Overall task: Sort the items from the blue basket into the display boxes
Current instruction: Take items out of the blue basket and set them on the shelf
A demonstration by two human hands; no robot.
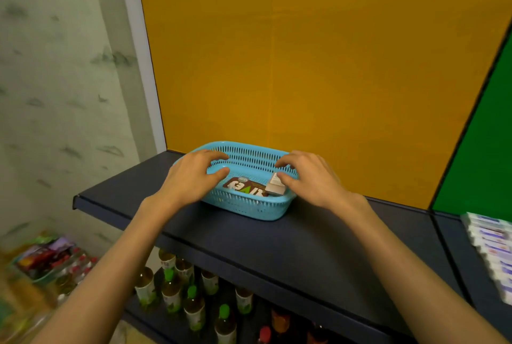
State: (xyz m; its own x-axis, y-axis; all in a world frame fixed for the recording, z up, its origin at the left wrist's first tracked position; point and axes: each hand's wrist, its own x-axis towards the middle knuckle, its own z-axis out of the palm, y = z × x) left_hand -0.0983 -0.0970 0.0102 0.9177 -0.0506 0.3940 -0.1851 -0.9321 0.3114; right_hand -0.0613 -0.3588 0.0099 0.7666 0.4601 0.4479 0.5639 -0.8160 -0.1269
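Head view showed blue basket on shelf, left hand and right hand loosely curled, holding nothing; best to lift the brown packet singly.

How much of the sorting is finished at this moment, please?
Nothing looks sorted yet: the blue basket on the shelf holds a brown packet and a small carton. In hand: left hand and right hand hover over its ends, gripping nothing. Both items remain.
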